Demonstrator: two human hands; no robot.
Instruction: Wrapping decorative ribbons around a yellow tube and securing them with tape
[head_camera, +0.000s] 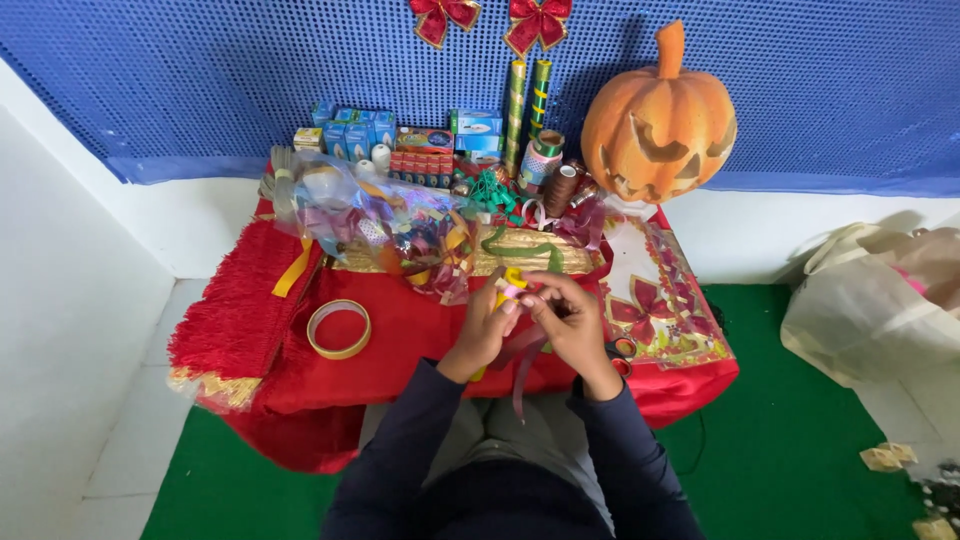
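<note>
My left hand (485, 325) and my right hand (570, 320) meet over the front edge of a low table with a red cloth (420, 330). Together they pinch a small yellow and pink piece (512, 285) with a dark red ribbon (525, 365) that hangs down between my wrists. The left fingers hold the yellow piece, and the right fingers grip the ribbon beside it. A clear plastic bag of coloured ribbons and bows (400, 230) lies just beyond my hands.
A tape roll (339, 329) lies left on the cloth. At the back stand small boxes (350, 130), thread spools (560, 190), wrapped rolls (527, 105) and an orange pumpkin (660, 125). Red-handled scissors (620, 352) lie by my right wrist. A pale bag (870, 300) sits on the green floor.
</note>
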